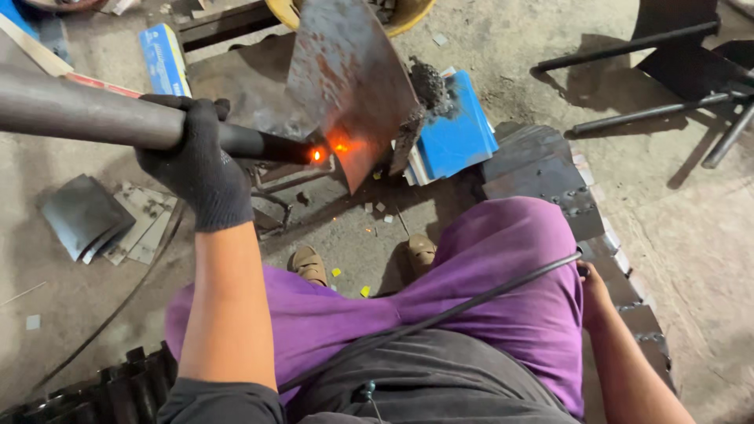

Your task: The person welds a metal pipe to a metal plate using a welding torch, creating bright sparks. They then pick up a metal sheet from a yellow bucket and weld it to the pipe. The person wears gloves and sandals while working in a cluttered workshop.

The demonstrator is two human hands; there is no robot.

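My left hand [196, 161], in a black knit glove, is shut around a long dark metal pipe [78, 114] that runs in from the left edge. The pipe's far end meets a rusty metal shovel blade [345, 71], and the joint [328, 149] glows orange with small sparks. My right hand [591, 286] is bare, lies low beside my right thigh, mostly hidden behind purple trousers; a black cable [471, 302] runs from there across my lap. I cannot tell what it grips.
A blue box [455, 137] lies behind the blade on the concrete floor. Flat grey metal plates [86, 216] lie at left, a stack of dark curved blades [550, 169] at right. Black rods [628, 47] stand at top right. My feet [310, 265] rest below the weld.
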